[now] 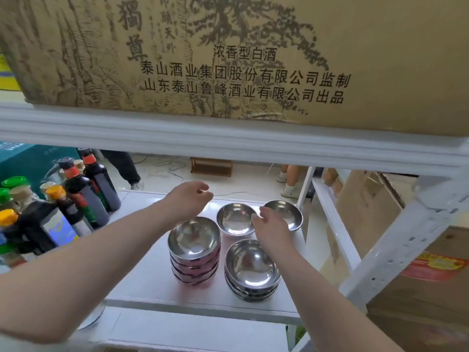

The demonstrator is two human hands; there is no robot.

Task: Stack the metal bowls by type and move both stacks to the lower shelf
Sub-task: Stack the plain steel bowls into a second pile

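Two stacks stood at the shelf's (142, 283) front edge.
Your left hand (189, 200) hovered curled, holding nothing; your right hand (270, 223) touched both empty loose bowls (234, 221); its grip was unclear.

Pink-sided bowl stack (195, 252) upright beside plain steel stack (252, 270); two loose steel bowls (236, 219) (288, 214) seen behind, upright.
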